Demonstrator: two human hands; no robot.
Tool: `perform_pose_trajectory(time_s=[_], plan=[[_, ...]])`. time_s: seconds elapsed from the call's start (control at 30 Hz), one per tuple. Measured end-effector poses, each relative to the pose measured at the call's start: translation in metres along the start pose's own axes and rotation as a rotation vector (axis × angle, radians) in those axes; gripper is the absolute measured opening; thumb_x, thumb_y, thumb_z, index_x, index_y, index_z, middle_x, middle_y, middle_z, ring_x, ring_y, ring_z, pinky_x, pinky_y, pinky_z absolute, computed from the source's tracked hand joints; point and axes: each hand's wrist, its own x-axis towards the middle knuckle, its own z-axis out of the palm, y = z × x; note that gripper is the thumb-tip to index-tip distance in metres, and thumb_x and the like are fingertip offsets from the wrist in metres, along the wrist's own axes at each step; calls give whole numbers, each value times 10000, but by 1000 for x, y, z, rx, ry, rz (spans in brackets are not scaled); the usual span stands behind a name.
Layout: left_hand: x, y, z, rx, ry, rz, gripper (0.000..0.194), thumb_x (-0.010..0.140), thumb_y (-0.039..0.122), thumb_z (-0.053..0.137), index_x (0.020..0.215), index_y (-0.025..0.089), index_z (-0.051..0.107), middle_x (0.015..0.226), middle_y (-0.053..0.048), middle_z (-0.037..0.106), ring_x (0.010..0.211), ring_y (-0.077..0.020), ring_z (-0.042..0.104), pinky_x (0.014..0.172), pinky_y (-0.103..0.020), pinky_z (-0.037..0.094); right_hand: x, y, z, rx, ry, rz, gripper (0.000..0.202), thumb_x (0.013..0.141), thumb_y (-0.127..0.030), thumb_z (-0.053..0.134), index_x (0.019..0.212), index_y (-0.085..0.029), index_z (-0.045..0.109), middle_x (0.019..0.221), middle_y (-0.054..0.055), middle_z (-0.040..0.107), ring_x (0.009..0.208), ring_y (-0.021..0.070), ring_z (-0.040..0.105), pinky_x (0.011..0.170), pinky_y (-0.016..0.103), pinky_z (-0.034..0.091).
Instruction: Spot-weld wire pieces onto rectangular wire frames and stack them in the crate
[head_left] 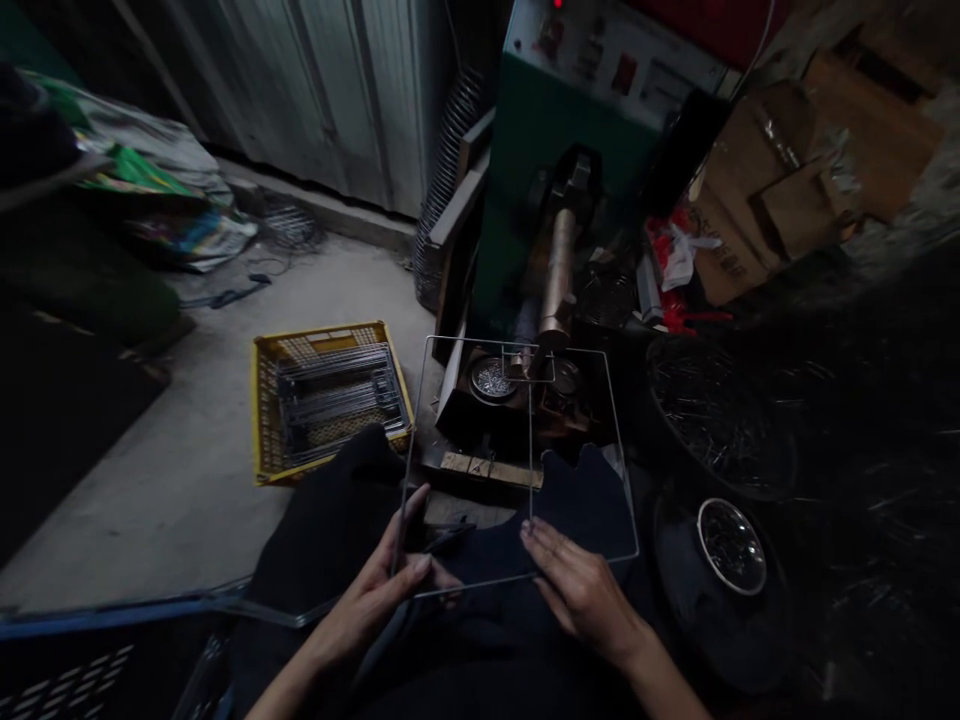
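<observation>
A rectangular wire frame (622,450) with a middle wire and a smaller wire loop at its far side stretches between my hands. My left hand (397,570) grips its near left corner, thumb over the wire. My right hand (574,580) is closed around the lower end of the middle wire by the near edge. The frame's far side lies at the copper-coloured electrode arm (556,275) of a green machine (517,170), which looks like a spot welder. Below the arm sits a round dish (493,379) of small metal pieces.
A yellow crate (259,410) of wire frames stands on the floor to the left. At right are a bowl (731,547) of metal bits, a dark basin (720,420) of wire pieces and cardboard boxes (772,190). A blue crate edge (112,617) shows at lower left.
</observation>
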Motion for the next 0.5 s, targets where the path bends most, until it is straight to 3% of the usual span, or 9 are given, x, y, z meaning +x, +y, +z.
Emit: perform_pose_trajectory(time_s=[0.23, 0.5], plan=[[2, 6, 4, 18, 31, -16, 870, 885, 374, 583, 1505, 313, -24, 773, -80, 733, 709, -247, 680, 707, -351, 498, 5, 2, -4, -3, 6, -9, 695, 903, -66, 449, 1534, -172, 178, 1453, 102, 461, 1377, 212, 383, 1093, 380, 450], [3, 11, 2, 38, 23, -27, 822, 902, 388, 552, 1498, 332, -12, 773, -78, 733, 714, -236, 671, 691, -318, 494, 11, 3, -7, -4, 17, -26, 686, 893, -61, 465, 1526, -144, 213, 1440, 117, 473, 1361, 221, 405, 1085, 362, 454]])
